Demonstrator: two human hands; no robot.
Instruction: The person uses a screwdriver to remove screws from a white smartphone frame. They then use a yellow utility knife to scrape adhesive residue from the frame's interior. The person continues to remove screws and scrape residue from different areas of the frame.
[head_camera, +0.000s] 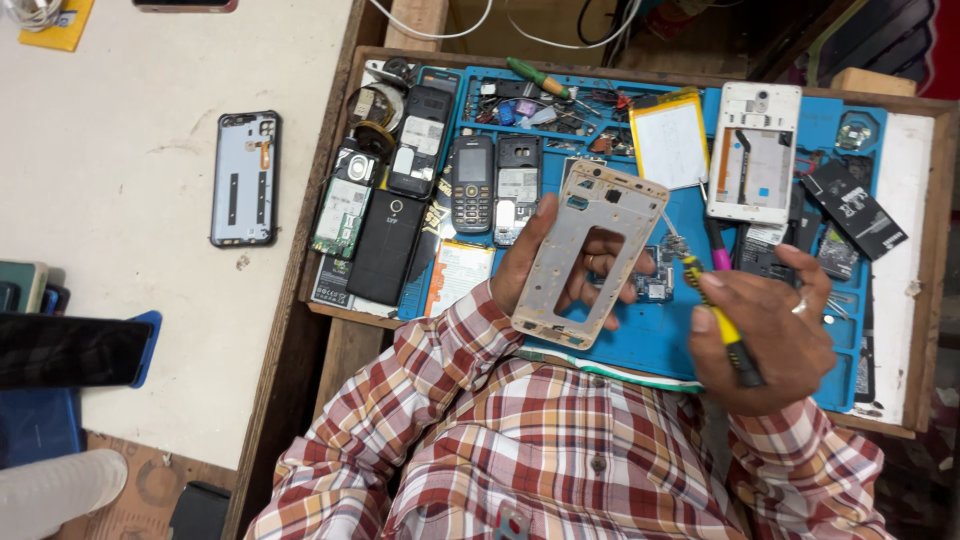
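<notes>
My left hand holds a beige phone middle frame upright-tilted over a blue work mat, fingers showing through the frame's large opening. My right hand grips a small screwdriver with a yellow and black handle, its metal tip touching the frame's right edge near the top corner. Both forearms wear red and white plaid sleeves.
The mat lies in a wooden tray with several phones, a white phone chassis, a yellow-edged battery, a green-handled screwdriver and loose parts. A phone back shell lies on the white table at left.
</notes>
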